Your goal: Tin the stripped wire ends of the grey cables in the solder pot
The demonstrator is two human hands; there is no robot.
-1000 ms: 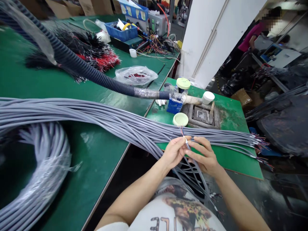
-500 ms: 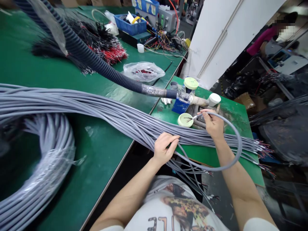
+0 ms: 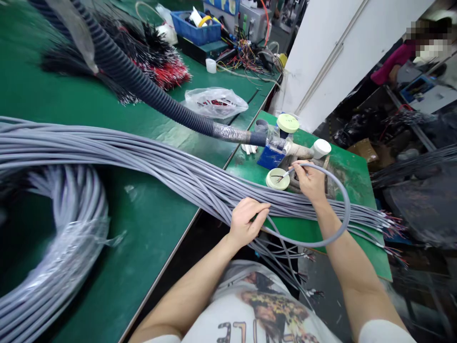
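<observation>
My right hand [image 3: 310, 181] pinches the stripped end of a grey cable [image 3: 339, 224], whose fine wire tips dip into a small round pale-green tin [image 3: 277, 179]. That cable loops out to the right and back under my forearm to my left hand [image 3: 246, 221], which is curled round it beside a thick bundle of grey cables [image 3: 171, 169] lying across the green table [image 3: 150, 224].
A dark corrugated hose [image 3: 150, 93] ends above a blue block [image 3: 270, 157] near two more capped tins. A coil of grey cable [image 3: 64, 257] lies at left. Black and red wire bunches, a plastic bag [image 3: 216, 101] and a blue bin [image 3: 196, 29] sit farther back. A person is at far right.
My hands were together on the cable end; my right hand then carried that end up to the green tin and now holds it lower there, while my left stayed by the bundle.
</observation>
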